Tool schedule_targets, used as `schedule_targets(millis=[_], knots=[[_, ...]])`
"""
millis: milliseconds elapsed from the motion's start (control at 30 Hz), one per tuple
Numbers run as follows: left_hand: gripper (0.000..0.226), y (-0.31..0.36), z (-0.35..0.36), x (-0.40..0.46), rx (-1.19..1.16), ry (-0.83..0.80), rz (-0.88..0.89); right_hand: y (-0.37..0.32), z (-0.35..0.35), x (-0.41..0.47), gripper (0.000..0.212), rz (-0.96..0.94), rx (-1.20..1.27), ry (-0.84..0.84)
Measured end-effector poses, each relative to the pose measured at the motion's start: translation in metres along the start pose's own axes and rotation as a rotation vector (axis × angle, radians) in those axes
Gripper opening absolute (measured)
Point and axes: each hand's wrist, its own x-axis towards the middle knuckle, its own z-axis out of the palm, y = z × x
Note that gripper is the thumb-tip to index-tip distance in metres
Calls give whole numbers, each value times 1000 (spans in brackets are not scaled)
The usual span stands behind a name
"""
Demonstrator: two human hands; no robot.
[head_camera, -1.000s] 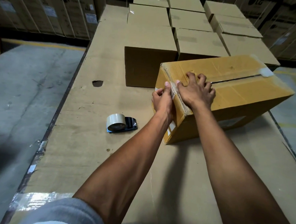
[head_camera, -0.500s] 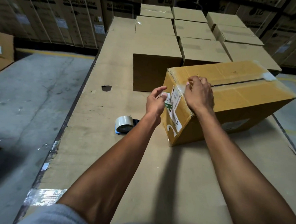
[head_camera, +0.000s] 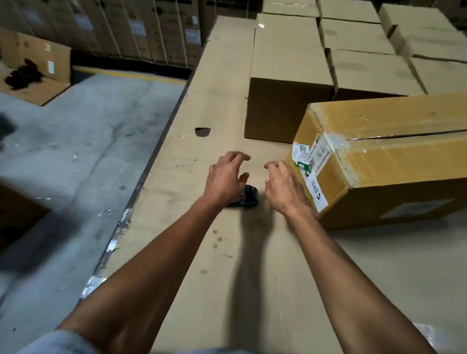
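On the cardboard-covered worktable [head_camera: 220, 298], both hands have left the yellow-brown rectangular cardboard box [head_camera: 406, 164], whose near end they were pressing a second ago. The left hand [head_camera: 224, 180] now hovers, fingers spread and curved, over the dark handled tape dispenser [head_camera: 249, 197]. The dispenser lies on the table just left of the box. Only its dark end shows past the palm and the roll is hidden, so whether the fingers already touch it cannot be told. The right hand [head_camera: 283, 187] hangs beside it, loosely curled and holding nothing. The box has not shifted on the table and sits at an angle, with wrinkled clear tape [head_camera: 335, 140] over the near corner. A dark seam line [head_camera: 407, 134] along its top seems unsealed. Smoothing that end looks finished, and the dispenser must be picked up before the long seam can be closed. Plain brown cartons [head_camera: 286, 71] stand behind.
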Motion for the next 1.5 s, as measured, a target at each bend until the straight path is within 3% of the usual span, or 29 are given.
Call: schedule_targets(millis=[167, 400, 667, 800, 900, 1033, 1167, 1333, 1500], knots=[[65, -32, 15, -9, 234, -200, 91, 6, 37, 4, 50, 108, 45, -157], [69, -54, 36, -3, 431, -370, 284, 15, 71, 8, 62, 227, 170, -282], [64, -61, 44, 10, 578, -414, 434, 23, 98, 17, 78, 281, 320, -313], [59, -63, 51, 11, 571, -411, 465, 23, 108, 24, 79, 416, 537, -291], [50, -65, 55, 9, 562, -364, 465, 18, 105, 26, 69, 535, 750, -292], [46, -64, 54, 7, 564, -337, 484, 20, 105, 26, 47, 627, 853, -285], [48, -68, 54, 7, 574, -352, 515, 28, 115, 24, 49, 696, 841, -259], [52, -68, 52, 3, 595, -355, 537, 18, 107, 20, 16, 696, 732, -192], [49, -68, 52, -1, 614, -328, 541, 18, 109, 21, 8, 709, 676, -133]])
